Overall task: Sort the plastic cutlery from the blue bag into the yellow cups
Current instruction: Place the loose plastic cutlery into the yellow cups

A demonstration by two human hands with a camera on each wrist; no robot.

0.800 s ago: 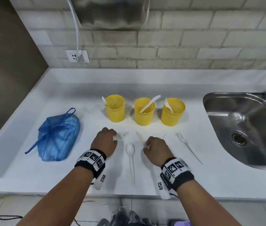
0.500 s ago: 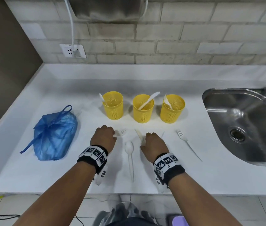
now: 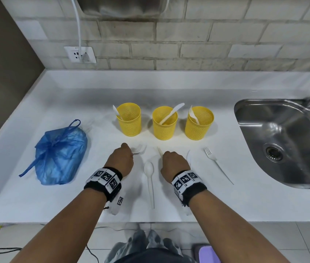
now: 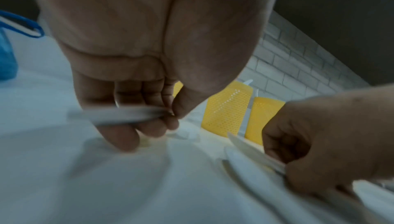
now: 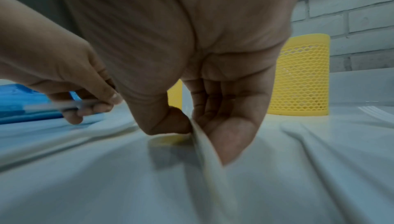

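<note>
Three yellow mesh cups stand in a row, each with one white piece in it. The tied blue bag lies to their left. In front of the cups my left hand pinches the handle of a white fork, whose handle shows blurred in the left wrist view. My right hand pinches a cream knife between thumb and fingers, low over the counter, its tip pointing at the cups. A white spoon lies between my hands.
Another white fork and a pale knife lie on the white counter right of my right hand. A steel sink is set in at the far right. Brick wall with a socket behind.
Both hands stay on the same two pieces in front of the cups and have hardly moved. Only the head view has shifted slightly.
</note>
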